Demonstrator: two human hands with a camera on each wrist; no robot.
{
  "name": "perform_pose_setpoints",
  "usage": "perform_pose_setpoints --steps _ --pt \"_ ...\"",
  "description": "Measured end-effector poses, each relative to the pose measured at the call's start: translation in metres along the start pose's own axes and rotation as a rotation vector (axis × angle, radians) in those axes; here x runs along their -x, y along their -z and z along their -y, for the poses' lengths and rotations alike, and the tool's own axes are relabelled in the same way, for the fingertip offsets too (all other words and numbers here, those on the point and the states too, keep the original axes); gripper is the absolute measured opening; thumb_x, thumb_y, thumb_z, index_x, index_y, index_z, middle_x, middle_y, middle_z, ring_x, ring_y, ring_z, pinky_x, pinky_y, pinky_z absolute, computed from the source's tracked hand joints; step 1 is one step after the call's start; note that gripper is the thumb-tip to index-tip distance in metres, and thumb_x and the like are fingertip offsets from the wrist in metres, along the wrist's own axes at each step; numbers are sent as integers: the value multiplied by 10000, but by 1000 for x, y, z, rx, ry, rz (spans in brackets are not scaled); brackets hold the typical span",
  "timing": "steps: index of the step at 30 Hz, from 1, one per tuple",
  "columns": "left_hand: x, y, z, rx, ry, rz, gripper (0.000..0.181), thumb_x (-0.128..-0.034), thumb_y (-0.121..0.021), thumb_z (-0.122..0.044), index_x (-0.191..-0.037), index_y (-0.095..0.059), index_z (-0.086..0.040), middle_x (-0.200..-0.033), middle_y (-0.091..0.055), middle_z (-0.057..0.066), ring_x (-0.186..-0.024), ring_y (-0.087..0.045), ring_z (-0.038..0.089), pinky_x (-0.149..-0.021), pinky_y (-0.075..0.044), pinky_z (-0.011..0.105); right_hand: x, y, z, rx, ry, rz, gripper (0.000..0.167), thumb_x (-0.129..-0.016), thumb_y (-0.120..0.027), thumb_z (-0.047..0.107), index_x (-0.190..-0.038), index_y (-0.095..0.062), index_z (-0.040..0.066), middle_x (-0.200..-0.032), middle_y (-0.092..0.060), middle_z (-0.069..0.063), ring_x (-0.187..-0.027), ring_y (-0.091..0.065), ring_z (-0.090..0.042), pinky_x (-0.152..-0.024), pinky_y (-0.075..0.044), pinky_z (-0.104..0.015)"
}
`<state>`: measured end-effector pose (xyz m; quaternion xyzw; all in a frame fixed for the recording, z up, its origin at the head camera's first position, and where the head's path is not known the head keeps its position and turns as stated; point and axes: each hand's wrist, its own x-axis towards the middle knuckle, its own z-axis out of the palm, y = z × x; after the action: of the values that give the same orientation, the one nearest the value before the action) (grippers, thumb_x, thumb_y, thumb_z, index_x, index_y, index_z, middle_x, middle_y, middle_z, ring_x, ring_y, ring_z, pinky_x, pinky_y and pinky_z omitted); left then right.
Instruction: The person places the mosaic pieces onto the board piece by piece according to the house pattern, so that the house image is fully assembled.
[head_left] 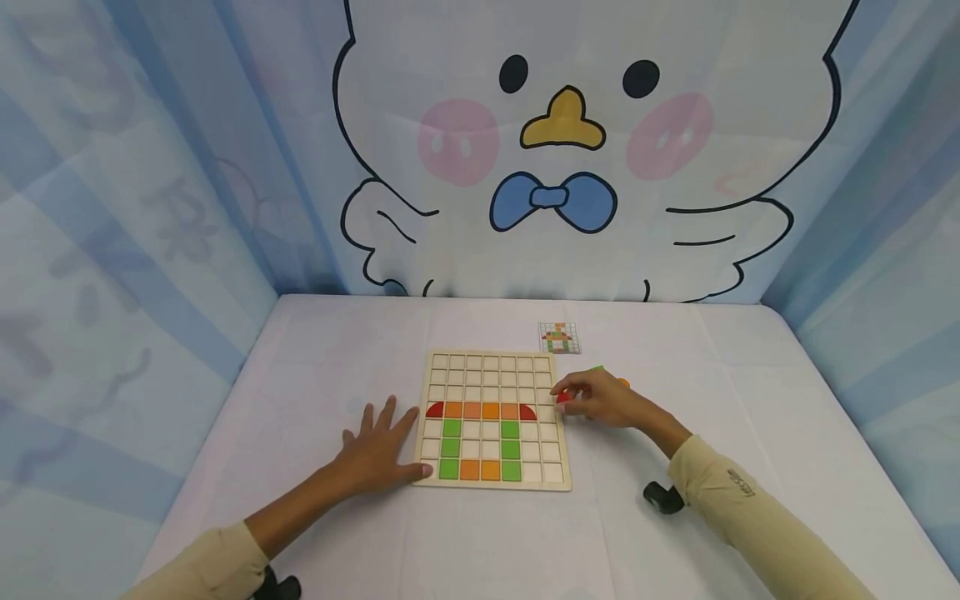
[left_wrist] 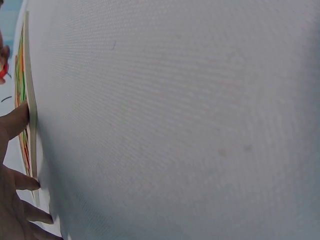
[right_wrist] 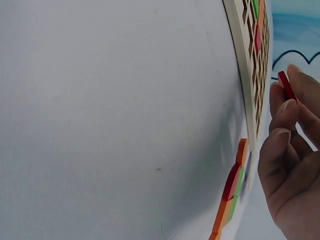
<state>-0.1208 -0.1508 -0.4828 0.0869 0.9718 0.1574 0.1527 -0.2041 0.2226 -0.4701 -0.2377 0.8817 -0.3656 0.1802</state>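
Note:
A wooden grid board (head_left: 531, 472) lies on the table, with red, orange and green pieces filling some of its squares. My left hand (head_left: 375, 454) is spread at the board's left side, the thumb on its lower left corner; the left wrist view shows this hand (left_wrist: 15, 200) along the board's edge (left_wrist: 33, 125). Just off the board's right edge, my right hand (head_left: 603, 398) pinches a red piece (head_left: 563, 397). In the right wrist view the red piece (right_wrist: 286, 86) is held between thumb and fingers of the right hand (right_wrist: 295, 165), above the table surface.
A small pattern card (head_left: 559, 337) lies behind the board's upper right corner. Loose pieces, partly hidden by my right hand in the head view, lie beside the board; an orange one (right_wrist: 242, 151) shows in the right wrist view. A printed curtain (head_left: 465, 250) hangs behind the table.

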Motion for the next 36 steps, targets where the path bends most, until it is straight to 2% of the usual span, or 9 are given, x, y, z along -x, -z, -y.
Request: perform_pose_setpoints --steps 3,7,11,16,21,29,36 --pt "0 1 0 6 0 0 940 -752 -754 -540 -1515 -363 -155 -1605 -185 246 -1430 -123 586 -951 -214 837 -2 -2 3 -74 -16 38 309 -897 -695 160 -1189 -678 62 -1000 -674 -51 -699 -573 -154 -585 -518 -261" --pt "1 1 0 13 2 2 938 -752 -753 -542 -1514 -365 -158 -1605 -184 246 -1433 -119 582 -952 -212 836 -5 -5 5 -103 -20 60 341 -901 -690 168 -1226 -670 66 -1020 -690 -61 -617 -574 -152 -547 -489 -250" --pt "2 1 1 9 5 5 938 -753 -752 -542 -1515 -365 -156 -1605 -182 248 -1433 -117 584 -955 -209 836 -10 -9 8 -110 -14 63 335 -897 -706 199 -1212 -682 88 -994 -695 -46 -572 -554 -127 -535 -481 -244" --pt "0 -1 2 4 8 6 946 -753 -748 -551 -1519 -356 -159 -1608 -175 243 -1435 -111 581 -955 -208 835 -18 -15 14 -145 -44 38 315 -874 -742 249 -1150 -694 106 -936 -676 -33 -612 -555 -130 -565 -491 -242" --pt "0 -1 1 0 4 5 944 -756 -748 -543 -1518 -356 -151 -1607 -179 245 -1431 -116 586 -956 -206 836 -29 -23 20 -161 -68 16 312 -885 -726 245 -1159 -697 98 -869 -644 -31 -606 -558 -155 -552 -476 -237" --pt "1 0 1 0 8 12 938 -763 -744 -534 -1525 -345 -159 -1613 -171 233 -1440 -108 574 -971 -195 830 -49 -40 31 -158 -46 28 239 -907 -692 210 -1127 -709 118 -845 -660 -40 -625 -558 -135 -594 -481 -256" --pt "2 1 1 2 1 17 932 -773 -739 -533 -1527 -341 -154 -1614 -163 236 -1439 -105 576 -977 -196 826 -66 -52 48 -240 -39 66 206 -913 -686 200 -1107 -675 132 -805 -627 -47 -544 -549 -151 -531 -468 -251"
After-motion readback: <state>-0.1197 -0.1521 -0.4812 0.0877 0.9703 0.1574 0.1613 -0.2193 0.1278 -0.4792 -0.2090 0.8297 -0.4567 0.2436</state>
